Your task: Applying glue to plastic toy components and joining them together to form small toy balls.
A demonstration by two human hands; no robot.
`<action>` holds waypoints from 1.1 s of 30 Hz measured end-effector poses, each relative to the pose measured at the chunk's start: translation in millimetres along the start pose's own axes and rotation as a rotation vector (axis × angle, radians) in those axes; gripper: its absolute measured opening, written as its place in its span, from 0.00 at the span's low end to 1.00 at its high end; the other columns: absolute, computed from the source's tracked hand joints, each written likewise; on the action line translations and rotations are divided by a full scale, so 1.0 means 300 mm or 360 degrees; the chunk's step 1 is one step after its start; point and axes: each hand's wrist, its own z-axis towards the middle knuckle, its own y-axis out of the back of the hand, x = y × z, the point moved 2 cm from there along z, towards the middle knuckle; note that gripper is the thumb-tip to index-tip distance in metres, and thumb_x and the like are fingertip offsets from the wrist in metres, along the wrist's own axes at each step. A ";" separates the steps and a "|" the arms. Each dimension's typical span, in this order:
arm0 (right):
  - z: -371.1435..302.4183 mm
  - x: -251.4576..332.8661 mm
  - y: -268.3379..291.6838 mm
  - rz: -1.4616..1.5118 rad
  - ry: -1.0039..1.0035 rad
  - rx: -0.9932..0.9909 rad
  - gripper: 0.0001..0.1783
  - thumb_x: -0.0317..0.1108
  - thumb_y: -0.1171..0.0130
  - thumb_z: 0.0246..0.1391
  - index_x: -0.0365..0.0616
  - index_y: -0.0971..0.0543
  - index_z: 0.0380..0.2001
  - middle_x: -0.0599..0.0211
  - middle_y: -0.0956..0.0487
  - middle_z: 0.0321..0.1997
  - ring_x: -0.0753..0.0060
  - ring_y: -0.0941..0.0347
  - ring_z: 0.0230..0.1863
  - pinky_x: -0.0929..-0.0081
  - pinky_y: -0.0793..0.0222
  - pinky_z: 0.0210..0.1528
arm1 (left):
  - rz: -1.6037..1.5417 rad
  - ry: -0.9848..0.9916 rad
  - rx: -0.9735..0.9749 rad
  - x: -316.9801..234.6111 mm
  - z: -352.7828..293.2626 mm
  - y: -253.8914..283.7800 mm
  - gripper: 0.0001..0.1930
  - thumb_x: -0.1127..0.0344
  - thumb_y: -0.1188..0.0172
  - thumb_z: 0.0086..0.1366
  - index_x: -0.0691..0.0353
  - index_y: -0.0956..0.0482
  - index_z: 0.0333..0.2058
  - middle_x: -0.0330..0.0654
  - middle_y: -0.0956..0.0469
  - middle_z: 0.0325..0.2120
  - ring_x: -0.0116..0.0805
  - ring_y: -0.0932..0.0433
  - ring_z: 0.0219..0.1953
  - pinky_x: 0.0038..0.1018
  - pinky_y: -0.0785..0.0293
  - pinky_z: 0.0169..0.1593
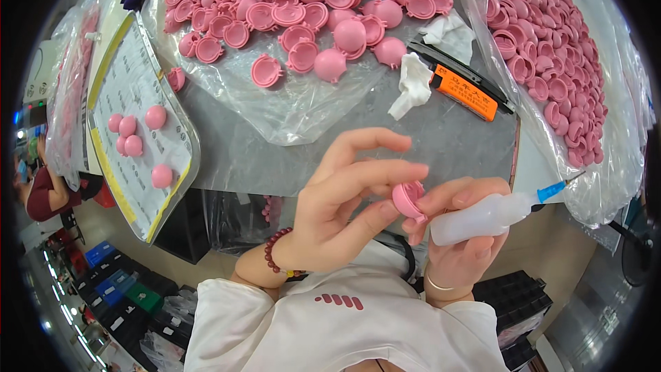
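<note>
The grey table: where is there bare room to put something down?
On the grey table, one bare patch lies between the orange pack and the right hand; another between the tray and the left hand, below the clear plastic sheet. The far side is crowded with pink cups.

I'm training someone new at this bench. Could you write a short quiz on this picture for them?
1. Fill in: while the left hand has its fingers on the pink shell, the right hand grips a ____.

2. True or false: the needle with the blue base points away from that shell.

3. Count: how many round pink pieces lie inside the rim of the tray on the person's left?

Key: 1. squeeze bottle; 2. true; 3. six.
</note>
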 end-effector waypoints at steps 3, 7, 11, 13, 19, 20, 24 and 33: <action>-0.003 0.005 0.011 -0.0063 0.0055 0.0084 0.19 0.37 0.50 0.48 0.34 0.39 0.38 0.42 0.28 0.35 0.64 0.28 0.32 0.73 0.32 0.32 | -0.0375 0.0249 -0.0068 0.015 -0.025 -0.043 0.18 0.80 0.54 0.55 0.73 0.37 0.46 0.53 0.34 0.41 0.34 0.31 0.41 0.24 0.34 0.42; -0.012 0.010 0.000 -0.0293 0.0144 0.0027 0.19 0.35 0.50 0.48 0.32 0.40 0.38 0.43 0.28 0.35 0.66 0.29 0.31 0.74 0.32 0.32 | -0.0510 0.0025 0.0009 0.030 -0.033 -0.050 0.21 0.80 0.53 0.55 0.73 0.41 0.49 0.57 0.35 0.44 0.34 0.31 0.43 0.25 0.33 0.43; -0.021 0.035 0.013 -0.0456 0.0063 0.0023 0.22 0.37 0.47 0.46 0.30 0.39 0.38 0.46 0.27 0.34 0.70 0.30 0.30 0.77 0.33 0.30 | -0.0565 0.0277 0.0030 0.017 -0.034 -0.047 0.19 0.77 0.51 0.54 0.71 0.39 0.46 0.60 0.35 0.45 0.34 0.29 0.40 0.25 0.32 0.42; -0.039 0.043 0.022 -0.0389 0.0040 -0.0152 0.25 0.39 0.45 0.45 0.30 0.39 0.38 0.49 0.27 0.32 0.72 0.30 0.28 0.78 0.34 0.28 | -0.0546 0.0298 0.0048 0.027 -0.043 -0.047 0.19 0.76 0.49 0.54 0.71 0.39 0.46 0.60 0.35 0.44 0.34 0.28 0.38 0.25 0.31 0.41; -0.015 0.051 0.088 -0.0529 0.0723 -0.0436 0.28 0.43 0.42 0.42 0.37 0.35 0.43 0.76 0.44 0.19 0.81 0.53 0.20 0.81 0.60 0.20 | -0.1474 0.0719 -0.0225 0.015 -0.039 -0.070 0.21 0.71 0.45 0.54 0.70 0.37 0.47 0.59 0.32 0.42 0.30 0.26 0.31 0.24 0.29 0.36; -0.013 0.052 0.087 -0.0529 0.0721 -0.0433 0.28 0.43 0.42 0.42 0.37 0.35 0.43 0.76 0.44 0.19 0.81 0.53 0.20 0.81 0.60 0.20 | -0.1271 0.0645 -0.0140 0.013 -0.035 -0.066 0.21 0.71 0.45 0.54 0.69 0.38 0.46 0.59 0.32 0.42 0.30 0.26 0.31 0.23 0.28 0.35; 0.000 0.112 0.066 -0.0564 0.0995 0.0008 0.26 0.50 0.47 0.44 0.36 0.31 0.38 0.73 0.44 0.21 0.80 0.53 0.20 0.81 0.61 0.20 | -0.1087 0.0769 -0.0019 -0.004 -0.038 -0.058 0.23 0.70 0.42 0.52 0.69 0.39 0.45 0.61 0.34 0.43 0.32 0.26 0.31 0.23 0.28 0.35; -0.012 0.122 0.021 -0.1126 0.1022 0.0297 0.33 0.59 0.56 0.47 0.32 0.30 0.31 0.71 0.42 0.19 0.79 0.50 0.18 0.82 0.60 0.17 | -0.1265 0.0499 0.0058 0.011 -0.048 -0.053 0.24 0.82 0.48 0.52 0.72 0.41 0.50 0.55 0.35 0.47 0.34 0.30 0.45 0.25 0.30 0.44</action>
